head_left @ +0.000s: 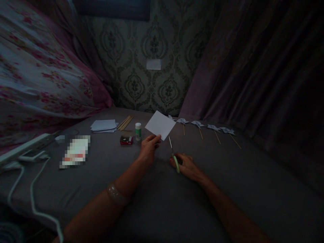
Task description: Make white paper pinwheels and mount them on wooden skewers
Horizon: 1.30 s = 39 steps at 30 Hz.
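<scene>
Pinched by your left hand at its near corner: one white paper square, above the grey cloth. Gripped in your right hand: one pair of green-handled scissors, tip just beside the paper. To your left: glue stick, red box, wooden sticks, paper stack.

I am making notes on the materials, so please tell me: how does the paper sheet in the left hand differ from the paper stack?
The paper sheet is one piece; the paper stack has several, with uneven edges. The sheet is pinched near its lower corner by the left hand; the stack lies untouched on the grey cloth. Both look whitish and plain.
</scene>
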### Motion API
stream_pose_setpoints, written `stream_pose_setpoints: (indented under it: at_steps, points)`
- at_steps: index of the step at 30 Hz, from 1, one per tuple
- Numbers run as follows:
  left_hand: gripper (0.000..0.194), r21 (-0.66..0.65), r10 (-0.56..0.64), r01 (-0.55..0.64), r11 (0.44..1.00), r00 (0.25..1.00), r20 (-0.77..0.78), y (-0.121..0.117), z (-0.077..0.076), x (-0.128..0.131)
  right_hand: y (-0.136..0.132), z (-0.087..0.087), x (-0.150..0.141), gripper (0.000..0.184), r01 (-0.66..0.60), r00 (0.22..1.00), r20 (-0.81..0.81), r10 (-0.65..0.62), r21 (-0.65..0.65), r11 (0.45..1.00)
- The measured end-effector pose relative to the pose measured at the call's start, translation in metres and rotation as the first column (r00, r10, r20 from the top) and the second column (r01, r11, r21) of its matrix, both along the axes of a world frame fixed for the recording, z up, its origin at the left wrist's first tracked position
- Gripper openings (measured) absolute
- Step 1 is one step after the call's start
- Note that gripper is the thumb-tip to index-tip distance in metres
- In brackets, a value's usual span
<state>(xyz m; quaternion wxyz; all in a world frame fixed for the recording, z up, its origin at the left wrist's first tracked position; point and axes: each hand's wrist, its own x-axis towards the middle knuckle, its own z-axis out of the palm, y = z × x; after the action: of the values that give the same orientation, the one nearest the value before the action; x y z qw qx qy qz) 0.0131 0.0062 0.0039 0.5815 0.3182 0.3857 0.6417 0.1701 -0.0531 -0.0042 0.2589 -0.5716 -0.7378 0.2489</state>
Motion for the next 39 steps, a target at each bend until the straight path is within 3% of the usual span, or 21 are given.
stream_pose_setpoints:
  at_steps: [13,39]
  points:
    - [0.023,-0.022,-0.119,0.119,0.993,0.993,0.008,-0.013,0.000,0.010,-0.001,-0.007,-0.004,0.038,-0.048,0.973,-0.231,0.028,-0.080,0.996]
    - [0.019,0.022,-0.084,0.084,0.996,0.996,-0.021,-0.015,-0.001,0.014,0.001,-0.012,-0.002,0.039,-0.003,0.959,-0.283,-0.025,-0.096,0.995]
